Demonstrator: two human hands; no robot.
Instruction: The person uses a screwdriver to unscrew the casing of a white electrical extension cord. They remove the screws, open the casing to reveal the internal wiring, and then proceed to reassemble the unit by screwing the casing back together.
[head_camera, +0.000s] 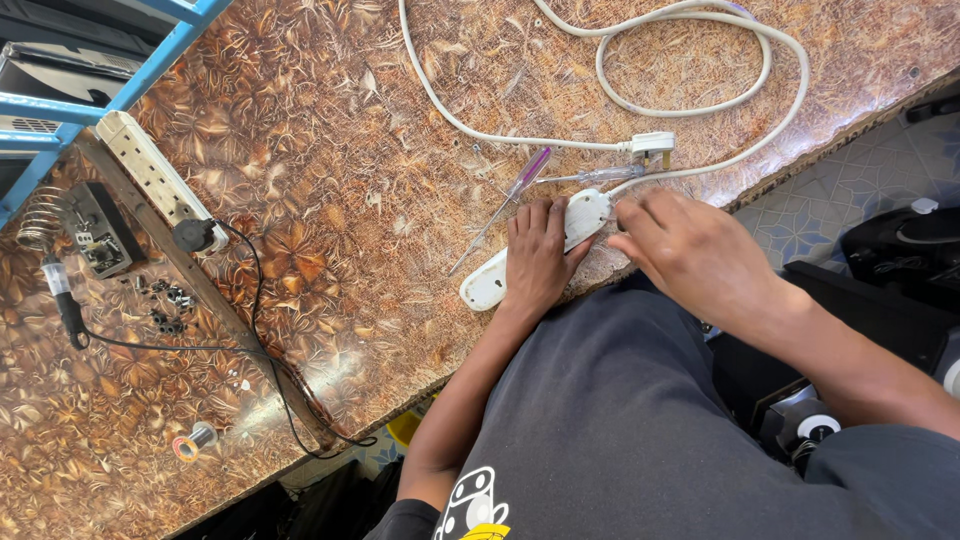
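A person's left hand (537, 262) presses flat, fingers extended, on a white power strip (530, 252) while the right hand (690, 250) pinches its cable end beside 2 screwdrivers (510, 200).

We see a glossy brown leaf-patterned laminate tabletop (330, 170), a smooth white plastic extension block (495, 280), its smooth white rubbery cable (700, 105), 1 clear-purple plastic-handled screwdriver with a thin metal shaft (500, 208), and a matt dark cloth shirt (610, 420).
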